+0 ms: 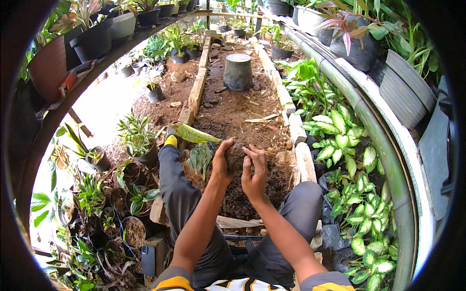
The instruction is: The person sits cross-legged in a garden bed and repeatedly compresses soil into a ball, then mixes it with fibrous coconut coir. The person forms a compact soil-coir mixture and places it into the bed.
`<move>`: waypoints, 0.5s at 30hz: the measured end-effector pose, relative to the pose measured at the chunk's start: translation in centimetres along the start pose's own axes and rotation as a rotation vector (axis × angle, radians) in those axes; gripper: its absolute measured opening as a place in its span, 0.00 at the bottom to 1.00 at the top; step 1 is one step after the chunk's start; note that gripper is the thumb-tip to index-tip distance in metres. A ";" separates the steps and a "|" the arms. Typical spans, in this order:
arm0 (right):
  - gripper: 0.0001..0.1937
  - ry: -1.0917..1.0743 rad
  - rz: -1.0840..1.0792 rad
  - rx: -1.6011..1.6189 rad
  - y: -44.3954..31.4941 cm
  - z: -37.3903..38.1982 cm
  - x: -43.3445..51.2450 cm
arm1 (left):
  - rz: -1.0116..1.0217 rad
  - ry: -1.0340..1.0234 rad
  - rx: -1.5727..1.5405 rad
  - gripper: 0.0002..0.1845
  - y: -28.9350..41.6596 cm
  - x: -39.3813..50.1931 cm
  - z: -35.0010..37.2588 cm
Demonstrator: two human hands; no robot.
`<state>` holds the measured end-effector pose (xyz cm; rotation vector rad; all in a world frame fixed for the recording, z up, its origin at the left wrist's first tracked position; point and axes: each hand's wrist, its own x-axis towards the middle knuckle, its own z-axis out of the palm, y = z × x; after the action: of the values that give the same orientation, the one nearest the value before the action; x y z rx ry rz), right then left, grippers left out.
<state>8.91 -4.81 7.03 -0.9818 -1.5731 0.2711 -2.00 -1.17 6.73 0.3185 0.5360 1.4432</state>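
Observation:
Between my two hands is a dark clump of soil (236, 154), probably a root ball. My left hand (221, 162) grips its left side. Fingertips of my right hand (255, 169) press on its right side. A long yellow-green leaf (194, 134) points left from the top of the clump; whether it is joined to it is hidden by my left fingers. Below the hands lies loose dark soil (242, 200) between my knees. Left of my left hand, a broad green leaf plant (200, 158) rests low on the bed.
An upturned black pot (238, 72) stands farther up the soil bed, which has stone block edging (198, 87). Potted plants (140, 134) crowd the left. Variegated plants (336, 134) line the right, beside a bamboo pole (367, 123). A phone (148, 260) stands at lower left.

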 end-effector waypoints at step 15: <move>0.20 0.302 0.500 0.466 7.8 1.8 0.8 | 0.057 0.043 -0.040 0.13 1.7 0.1 0.6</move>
<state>10.78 1.23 1.98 -0.9744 -0.9133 0.7624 -3.16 -0.82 8.07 0.2737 0.5359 1.5168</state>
